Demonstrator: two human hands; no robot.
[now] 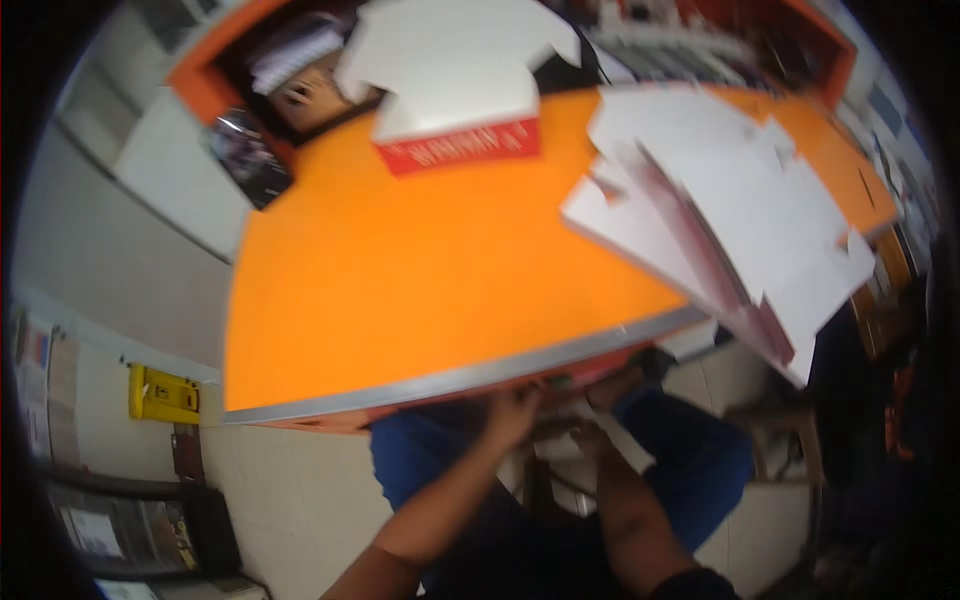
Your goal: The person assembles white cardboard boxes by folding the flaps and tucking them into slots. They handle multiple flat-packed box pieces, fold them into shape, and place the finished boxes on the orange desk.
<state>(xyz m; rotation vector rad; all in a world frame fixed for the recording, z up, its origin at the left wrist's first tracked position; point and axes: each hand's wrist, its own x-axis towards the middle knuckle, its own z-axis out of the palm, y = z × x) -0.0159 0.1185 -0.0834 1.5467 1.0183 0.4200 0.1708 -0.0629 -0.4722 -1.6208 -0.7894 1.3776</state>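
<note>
Both of my hands are low, at my lap by the near edge of the orange table (420,260). My left hand (514,415) reaches up against the underside of that edge, its fingers blurred and partly hidden. A little to the right, my right hand (592,438) hangs lower between my knees, also smeared, so what it touches does not show. On the tabletop, at the back, stands a partly folded white cardboard box (455,70) with a red front panel. Flat white box blanks (750,200) lie in an overlapping pile on the right, jutting past the table's edge.
Orange shelving (215,65) with assorted goods runs behind the table. A dark glossy package (248,160) stands at the back left corner. On the left are a yellow case (163,393) and a black-framed unit (140,530). A wooden stool (785,430) stands at right.
</note>
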